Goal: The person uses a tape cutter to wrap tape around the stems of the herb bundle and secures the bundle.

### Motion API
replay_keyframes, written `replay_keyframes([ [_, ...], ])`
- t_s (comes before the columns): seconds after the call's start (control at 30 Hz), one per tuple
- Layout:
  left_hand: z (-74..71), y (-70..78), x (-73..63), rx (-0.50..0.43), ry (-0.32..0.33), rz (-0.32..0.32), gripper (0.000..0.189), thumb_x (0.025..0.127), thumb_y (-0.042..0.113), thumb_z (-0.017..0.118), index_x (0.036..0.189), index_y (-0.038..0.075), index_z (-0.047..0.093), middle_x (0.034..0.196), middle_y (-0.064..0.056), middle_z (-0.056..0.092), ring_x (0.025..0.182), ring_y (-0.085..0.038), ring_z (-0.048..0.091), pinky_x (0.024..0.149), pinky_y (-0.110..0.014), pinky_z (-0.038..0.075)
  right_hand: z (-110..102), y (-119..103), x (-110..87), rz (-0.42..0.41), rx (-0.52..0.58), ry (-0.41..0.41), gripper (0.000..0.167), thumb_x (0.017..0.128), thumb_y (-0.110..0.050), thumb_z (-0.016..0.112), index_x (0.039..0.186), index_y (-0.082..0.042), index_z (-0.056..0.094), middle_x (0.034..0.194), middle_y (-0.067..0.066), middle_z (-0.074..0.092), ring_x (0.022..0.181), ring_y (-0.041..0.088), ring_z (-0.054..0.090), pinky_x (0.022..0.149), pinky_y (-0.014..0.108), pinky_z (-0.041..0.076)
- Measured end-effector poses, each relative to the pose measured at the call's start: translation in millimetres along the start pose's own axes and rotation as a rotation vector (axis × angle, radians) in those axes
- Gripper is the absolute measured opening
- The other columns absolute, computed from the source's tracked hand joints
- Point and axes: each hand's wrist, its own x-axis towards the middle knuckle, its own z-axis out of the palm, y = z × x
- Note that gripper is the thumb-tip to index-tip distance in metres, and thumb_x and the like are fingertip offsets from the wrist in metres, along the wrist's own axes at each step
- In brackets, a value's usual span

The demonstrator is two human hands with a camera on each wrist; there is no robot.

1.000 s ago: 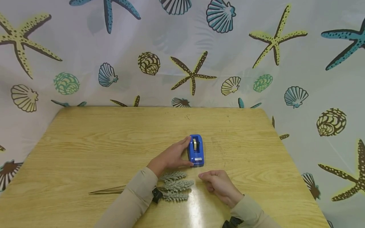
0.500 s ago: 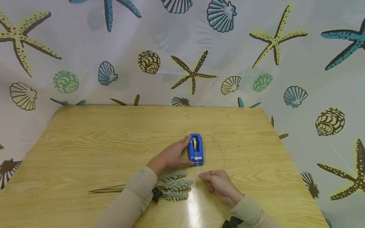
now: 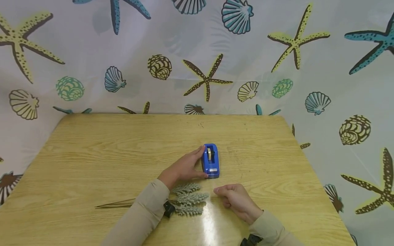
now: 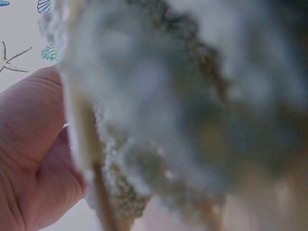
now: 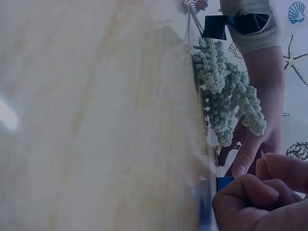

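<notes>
A blue tape dispenser [image 3: 211, 162] with a roll of tape [image 3: 209, 153] in it stands on the wooden table. My left hand [image 3: 186, 167] holds it from its left side, thumb at the near end and fingers by the far end. My right hand [image 3: 237, 201] is a little nearer to me, its fingers curled and thumb against the forefinger. A thin, clear sliver of tape [image 5: 263, 155] shows at those fingertips in the right wrist view. Grey-green artificial sprigs [image 3: 191, 199] lie beneath my left forearm and fill much of the left wrist view, blurred.
Thin brown stems [image 3: 115, 204] of the sprigs reach out to the left, partly hidden by my left sleeve [image 3: 141, 212]. The wood-grain table [image 3: 138, 143] ends at a cloth [image 3: 172, 92] printed with shells and starfish, behind and at the sides.
Both hands and the tape dispenser keep their places on the table. Only the head view shifts very slightly.
</notes>
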Motion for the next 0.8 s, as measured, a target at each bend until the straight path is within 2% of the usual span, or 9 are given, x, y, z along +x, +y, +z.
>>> replay_keyframes([
  [0.37, -1.3, 1.3, -1.9, 0.002, 0.006, 0.005, 0.109, 0.083, 0.040, 0.081, 0.161, 0.013, 0.009, 0.168, -0.011, 0.013, 0.153, -0.030, 0.021, 0.123, -0.044, 0.024, -0.1, 3.3, -2.9, 0.011, -0.003, 0.009, 0.027, 0.090, -0.013, 0.070, 0.099, 0.013, 0.070, 0.054, -0.008, 0.036, 0.051, 0.008, 0.030, 0.053, 0.021, 0.029],
  [0.53, -2.2, 4.0, -1.7, -0.009, 0.022, 0.014, 0.110, 0.082, 0.041, 0.082, 0.161, 0.016, 0.009, 0.168, -0.008, 0.014, 0.153, -0.028, 0.021, 0.123, -0.043, 0.022, -1.9, 0.1, -1.2, 0.034, -0.124, 0.066, 0.022, 0.089, -0.013, 0.071, 0.092, 0.008, 0.073, 0.052, -0.008, 0.038, 0.047, 0.006, 0.030, 0.049, 0.020, 0.030],
  [0.6, -2.8, 5.1, -1.3, -0.005, 0.026, 0.017, 0.110, 0.082, 0.042, 0.082, 0.161, 0.016, 0.010, 0.167, -0.008, 0.015, 0.153, -0.028, 0.022, 0.123, -0.044, 0.022, -2.4, -2.7, -0.4, 0.030, -0.201, 0.084, 0.021, 0.088, -0.015, 0.071, 0.090, 0.006, 0.075, 0.054, -0.006, 0.045, 0.045, 0.005, 0.029, 0.047, 0.020, 0.031],
  [0.67, -3.5, 5.1, -1.1, 0.009, 0.021, 0.014, 0.110, 0.082, 0.042, 0.081, 0.161, 0.016, 0.009, 0.167, -0.009, 0.015, 0.153, -0.028, 0.023, 0.123, -0.043, 0.022, -1.8, -5.0, -0.3, 0.026, -0.259, 0.090, 0.021, 0.088, -0.016, 0.072, 0.090, 0.004, 0.077, 0.059, -0.002, 0.056, 0.042, 0.004, 0.028, 0.044, 0.020, 0.030],
  [0.73, -4.1, 4.5, -2.9, 0.008, 0.015, -0.001, 0.111, 0.082, 0.041, 0.081, 0.161, 0.013, 0.009, 0.167, -0.010, 0.016, 0.153, -0.028, 0.023, 0.123, -0.043, 0.022, 0.0, -5.9, 0.4, 0.025, -0.306, 0.094, 0.020, 0.089, -0.017, 0.071, 0.086, 0.003, 0.077, 0.073, 0.003, 0.069, 0.041, 0.004, 0.028, 0.042, 0.020, 0.029],
  [0.8, -6.3, 3.0, -7.5, 0.016, 0.005, -0.010, 0.110, 0.084, 0.041, 0.080, 0.161, 0.010, 0.008, 0.166, -0.010, 0.017, 0.152, -0.028, 0.025, 0.123, -0.042, 0.023, 2.1, -6.0, 1.0, 0.033, -0.329, 0.098, 0.022, 0.088, -0.017, 0.071, 0.079, 0.003, 0.076, 0.088, 0.007, 0.076, 0.040, 0.004, 0.027, 0.040, 0.019, 0.028],
])
